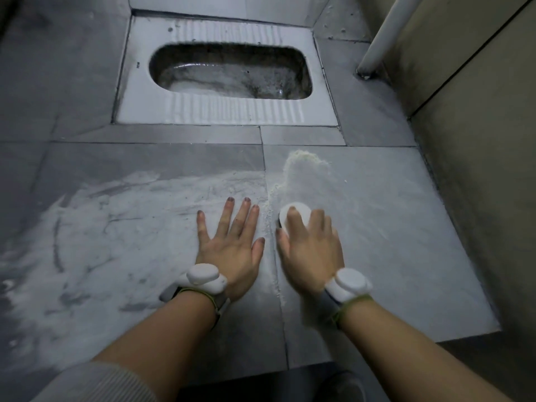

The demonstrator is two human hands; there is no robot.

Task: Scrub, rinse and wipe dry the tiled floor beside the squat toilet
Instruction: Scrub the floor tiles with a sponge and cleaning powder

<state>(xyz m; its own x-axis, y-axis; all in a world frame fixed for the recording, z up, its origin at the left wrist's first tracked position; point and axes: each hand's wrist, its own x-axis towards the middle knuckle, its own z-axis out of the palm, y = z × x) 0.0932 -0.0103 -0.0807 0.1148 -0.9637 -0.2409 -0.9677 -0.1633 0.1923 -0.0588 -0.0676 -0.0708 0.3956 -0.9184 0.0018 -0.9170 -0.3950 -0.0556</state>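
Here my right hand curls its grip over a white scrub brush on the powder-strewn tiled floor just before the squat toilet, while my left hand lies spread flat as a brace; firm, overlapping strokes should carry the powder heap across the grout line. The bristles are hidden under my fingers, and motion blurs the right hand.

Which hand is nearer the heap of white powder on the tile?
Right. The right hand grips a brush just below the powder heap; the left hand lies flat further left.
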